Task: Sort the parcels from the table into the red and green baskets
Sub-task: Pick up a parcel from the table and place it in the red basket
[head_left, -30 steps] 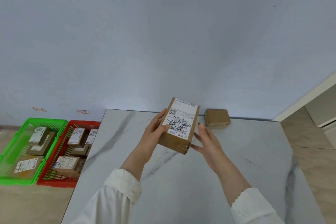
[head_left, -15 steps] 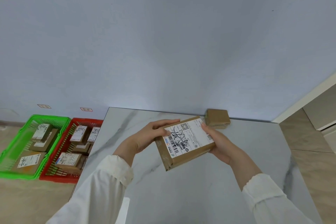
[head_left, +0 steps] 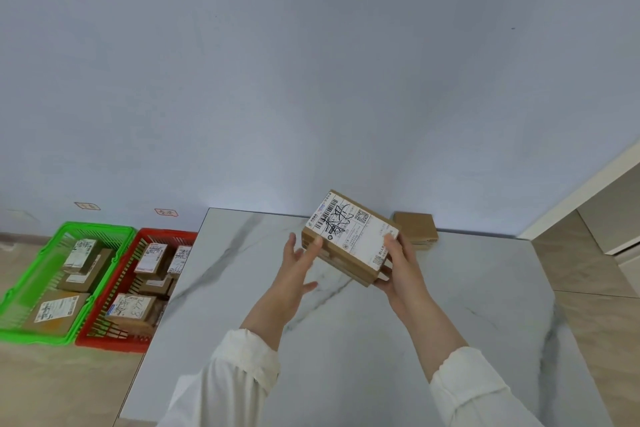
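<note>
Head view: I log right hand (head_left: 398, 263) fingers clamped on the labelled parcel (head_left: 349, 229) at its near end, parcel held above the tabletop (head_left: 346, 340). Left hand (head_left: 298, 263) fingers apart, straight, tips at its left corner (contact looks light). Plain parcel (head_left: 414, 225) lies just beyond the right fingers; green basket (head_left: 97, 228) and red basket (head_left: 169, 235) well left of the left fingers.
</note>
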Demonstrator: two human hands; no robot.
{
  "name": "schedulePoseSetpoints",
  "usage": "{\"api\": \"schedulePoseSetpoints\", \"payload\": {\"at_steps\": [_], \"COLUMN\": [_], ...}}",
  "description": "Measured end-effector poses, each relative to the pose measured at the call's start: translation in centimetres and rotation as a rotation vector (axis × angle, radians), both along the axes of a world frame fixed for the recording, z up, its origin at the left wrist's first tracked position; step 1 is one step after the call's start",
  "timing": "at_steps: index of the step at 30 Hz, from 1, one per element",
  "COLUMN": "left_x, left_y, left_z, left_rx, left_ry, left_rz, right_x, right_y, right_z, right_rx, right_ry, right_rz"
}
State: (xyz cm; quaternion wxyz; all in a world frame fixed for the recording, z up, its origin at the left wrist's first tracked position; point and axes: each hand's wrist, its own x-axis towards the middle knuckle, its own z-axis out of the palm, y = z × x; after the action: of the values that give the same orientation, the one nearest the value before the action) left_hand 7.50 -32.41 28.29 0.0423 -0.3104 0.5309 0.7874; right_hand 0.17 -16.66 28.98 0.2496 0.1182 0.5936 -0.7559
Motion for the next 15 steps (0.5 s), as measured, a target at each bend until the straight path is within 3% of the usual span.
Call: {"api": "schedulePoseSetpoints", "payload": {"at_steps": [5, 10, 15], "left_x": [-0.7, -0.6, -1.0], "left_y": [1.9, 0.0, -1.2], "left_z": [-0.6, -0.7, 0.0], "left_rx": [0.168, 0.041, -0.064], "left_ry": [0.047, 0.035, 0.002], "left_rz": [0.147, 0.065, -0.109], "right_x": [2.1, 2.2, 1.5], "right_y": [-0.6, 1.4, 2.3], "right_z": [-0.5, -1.0, -0.6], "right_rx": [0.001, 0.120, 0.114], "right_ry": [-0.003, -0.016, -0.005], "right_rz": [0.021, 0.233, 0.411]}}
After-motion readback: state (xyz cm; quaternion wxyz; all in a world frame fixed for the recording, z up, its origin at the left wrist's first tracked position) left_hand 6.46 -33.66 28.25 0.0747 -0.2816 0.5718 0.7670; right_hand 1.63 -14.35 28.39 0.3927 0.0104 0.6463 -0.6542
